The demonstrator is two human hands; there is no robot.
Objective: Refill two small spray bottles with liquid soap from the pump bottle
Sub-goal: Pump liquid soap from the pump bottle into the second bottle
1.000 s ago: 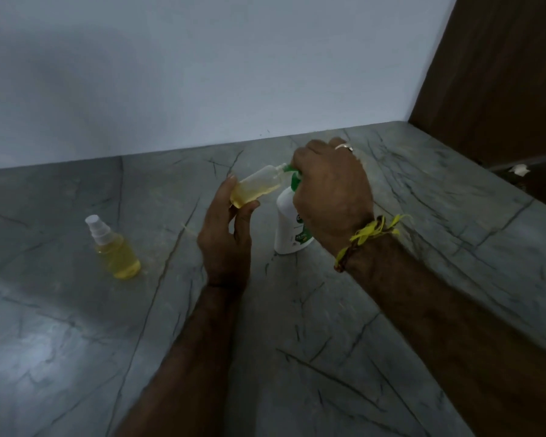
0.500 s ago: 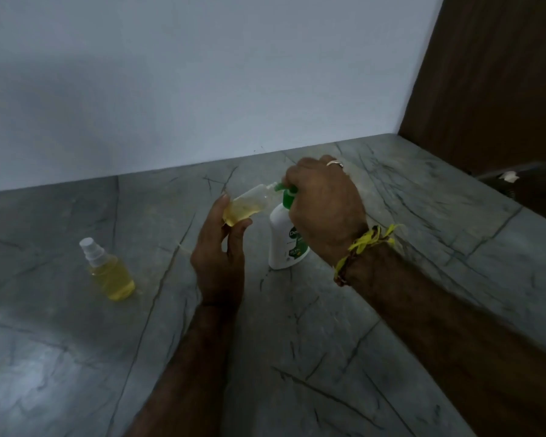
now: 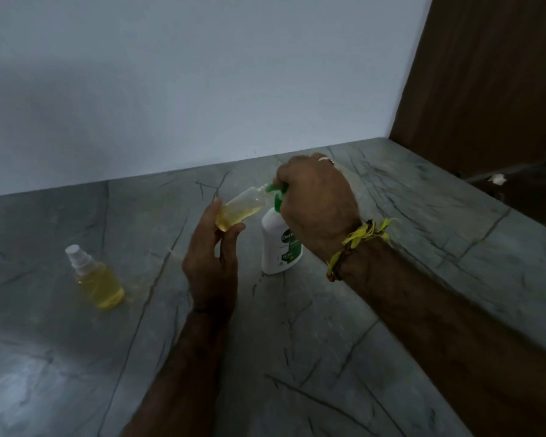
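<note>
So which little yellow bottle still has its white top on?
The small yellow spray bottle standing alone on the grey counter; the one tilted in the left hand is uncapped.

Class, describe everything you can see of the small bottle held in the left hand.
The small clear bottle looks like plastic and has no spray cap on. It is tilted, its open neck up against the green spout of the pump bottle. Yellow liquid fills its lower part; the upper part looks empty. The left hand grips its base between thumb and fingers, above the grey stone counter. The right hand covers the pump head.
</note>
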